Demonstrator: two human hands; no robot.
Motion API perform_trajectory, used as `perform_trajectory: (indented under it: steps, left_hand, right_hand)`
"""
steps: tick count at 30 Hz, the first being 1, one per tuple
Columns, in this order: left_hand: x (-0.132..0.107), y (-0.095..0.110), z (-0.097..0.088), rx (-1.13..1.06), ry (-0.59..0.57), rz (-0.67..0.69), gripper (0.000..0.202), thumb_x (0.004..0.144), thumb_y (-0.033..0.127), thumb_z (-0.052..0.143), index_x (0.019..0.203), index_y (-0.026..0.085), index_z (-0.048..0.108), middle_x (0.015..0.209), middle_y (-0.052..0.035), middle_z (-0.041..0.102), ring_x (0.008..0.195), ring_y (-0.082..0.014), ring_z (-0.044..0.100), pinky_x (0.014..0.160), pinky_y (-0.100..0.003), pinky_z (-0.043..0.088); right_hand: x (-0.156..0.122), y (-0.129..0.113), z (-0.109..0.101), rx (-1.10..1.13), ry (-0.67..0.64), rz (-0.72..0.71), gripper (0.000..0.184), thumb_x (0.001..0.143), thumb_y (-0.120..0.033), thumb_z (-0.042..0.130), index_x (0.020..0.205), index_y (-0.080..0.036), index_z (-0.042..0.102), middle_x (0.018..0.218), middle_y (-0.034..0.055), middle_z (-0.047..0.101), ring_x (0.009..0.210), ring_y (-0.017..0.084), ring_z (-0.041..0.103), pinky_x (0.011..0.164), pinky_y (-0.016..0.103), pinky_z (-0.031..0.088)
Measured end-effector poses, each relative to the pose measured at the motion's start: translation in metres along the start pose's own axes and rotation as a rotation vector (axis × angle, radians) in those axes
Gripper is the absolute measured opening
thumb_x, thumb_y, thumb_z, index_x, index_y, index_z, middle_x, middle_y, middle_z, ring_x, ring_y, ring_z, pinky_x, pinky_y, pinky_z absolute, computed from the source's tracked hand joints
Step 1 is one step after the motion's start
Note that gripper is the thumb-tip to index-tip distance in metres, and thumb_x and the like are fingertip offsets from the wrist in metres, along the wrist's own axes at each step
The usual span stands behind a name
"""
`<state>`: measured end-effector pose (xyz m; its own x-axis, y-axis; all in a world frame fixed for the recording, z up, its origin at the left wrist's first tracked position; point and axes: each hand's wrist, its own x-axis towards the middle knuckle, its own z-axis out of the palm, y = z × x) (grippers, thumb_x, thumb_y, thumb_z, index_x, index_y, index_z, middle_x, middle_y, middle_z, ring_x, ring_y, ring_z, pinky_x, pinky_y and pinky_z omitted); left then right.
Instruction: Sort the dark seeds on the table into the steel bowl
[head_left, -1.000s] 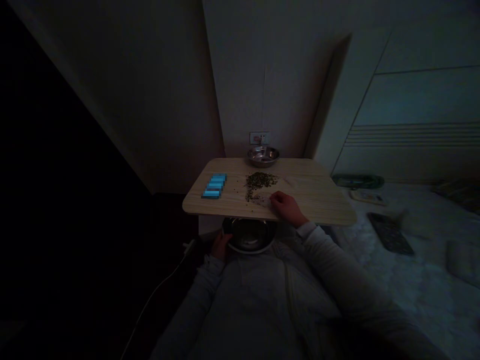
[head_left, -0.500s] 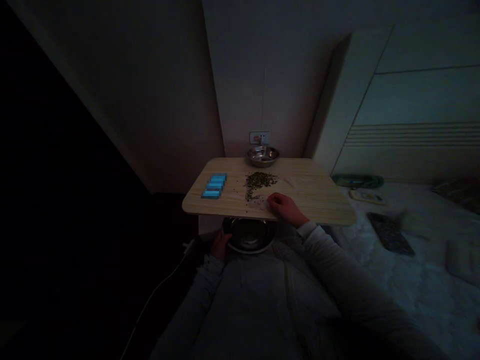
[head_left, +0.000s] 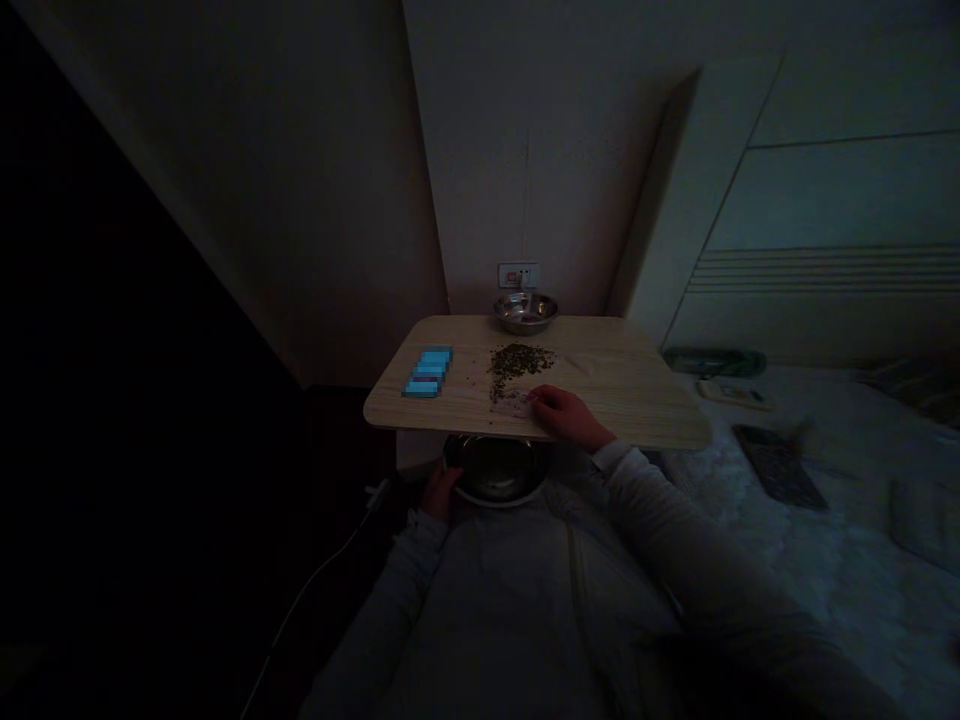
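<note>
The room is dim. A pile of small dark grains [head_left: 519,362] lies in the middle of a light wooden table [head_left: 637,400]. My right hand [head_left: 566,413] rests on the table beside the near edge of the pile, fingers curled over a small pale patch with a few grains [head_left: 511,402]. Below the table's front edge my left hand [head_left: 439,491] grips the rim of a metal bowl [head_left: 495,472] held against my lap.
A second metal bowl [head_left: 526,311] stands at the table's far edge below a wall socket [head_left: 517,274]. Several blue blocks [head_left: 430,371] lie in a row on the table's left. A white cable [head_left: 315,585] runs down at left. Bedding with dark items [head_left: 780,465] lies to the right.
My right hand has slid a little to the left along the table toward the near end of the grain pile. The left hand and bowl have stayed put.
</note>
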<state>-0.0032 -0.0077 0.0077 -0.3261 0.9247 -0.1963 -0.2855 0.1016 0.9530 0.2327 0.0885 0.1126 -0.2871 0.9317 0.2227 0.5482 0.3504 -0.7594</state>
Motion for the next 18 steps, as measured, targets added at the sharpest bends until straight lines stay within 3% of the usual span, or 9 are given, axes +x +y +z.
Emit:
perform_trajectory:
  steps: [7, 12, 18]
  left_hand:
    - [-0.004, 0.009, 0.0, 0.041, -0.007, 0.009, 0.012, 0.053, 0.025, 0.072, 0.065, 0.023, 0.068, 0.086, -0.0049, 0.076, 0.106, -0.0302, 0.066, 0.097, -0.039, 0.048]
    - [-0.004, 0.004, 0.003, -0.058, 0.003, -0.069, 0.023, 0.055, 0.026, 0.071, 0.077, 0.021, 0.073, 0.083, -0.0049, 0.076, 0.104, -0.0302, 0.068, 0.095, -0.04, 0.05]
    - [-0.001, -0.001, 0.001, -0.053, -0.001, -0.054, 0.023, 0.055, 0.028, 0.071, 0.077, 0.02, 0.073, 0.082, -0.0051, 0.076, 0.097, -0.0292, 0.069, 0.089, -0.039, 0.051]
  right_hand:
    - [0.002, -0.001, 0.001, -0.018, -0.053, -0.01, 0.023, 0.085, -0.026, 0.056, 0.099, -0.018, 0.073, 0.093, 0.007, 0.075, 0.083, 0.02, 0.065, 0.079, 0.031, 0.049]
    - [0.004, -0.005, 0.006, 0.009, -0.079, -0.01, 0.023, 0.085, -0.026, 0.056, 0.098, -0.017, 0.073, 0.094, 0.0075, 0.075, 0.085, 0.021, 0.065, 0.083, 0.033, 0.049]
    - [0.001, -0.009, 0.009, 0.213, -0.207, -0.062, 0.02, 0.076, -0.026, 0.059, 0.089, -0.018, 0.072, 0.089, 0.0042, 0.074, 0.082, 0.019, 0.064, 0.081, 0.031, 0.049]
